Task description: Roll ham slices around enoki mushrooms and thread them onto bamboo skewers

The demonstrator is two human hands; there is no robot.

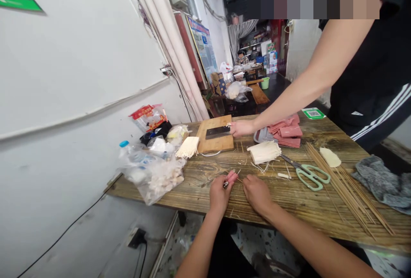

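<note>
My left hand (218,192) is closed around a small pink meat roll (232,177) with pale enoki ends sticking out of it. A small dark and silver item (225,184) shows at those fingers; I cannot make out what it is. Just to the right, my right hand (257,192) pinches a thin bamboo skewer (239,180), whose tip points at the roll. Whether the skewer has entered the roll is too small to tell. Beyond my hands lies a bundle of enoki mushrooms (263,152), and green-handled scissors (311,176) rest to its right.
Across the table, a co-worker's hand (243,128) reaches over a cutting board (213,143) with a dark blade (216,132). Pink meat slices (287,131) lie nearby. Bamboo skewers (345,194) and a grey cloth (382,179) are at right, plastic bags (160,179) at left.
</note>
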